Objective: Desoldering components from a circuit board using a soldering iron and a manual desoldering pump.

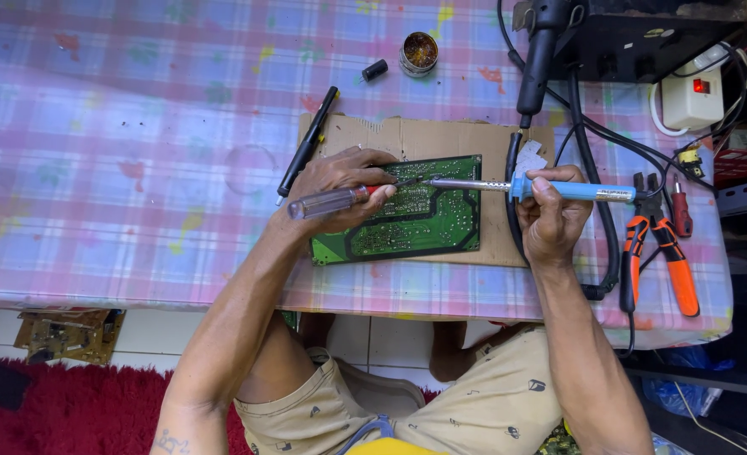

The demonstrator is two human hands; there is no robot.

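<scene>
From the head camera, we are looking down at a green circuit board lying on a piece of cardboard on a table covered with a plaid cloth. Our left hand is curling shut around the clear handle of a screwdriver, whose tip is reaching over the top edge of the board. Our right hand is pinching the blue handle of a soldering iron, its metal shaft pointing left toward the screwdriver tip above the board. Orange-handled pliers are lying just right of that hand, a black pen is resting left of the cardboard, and a small round tin is sitting farther back.
</scene>
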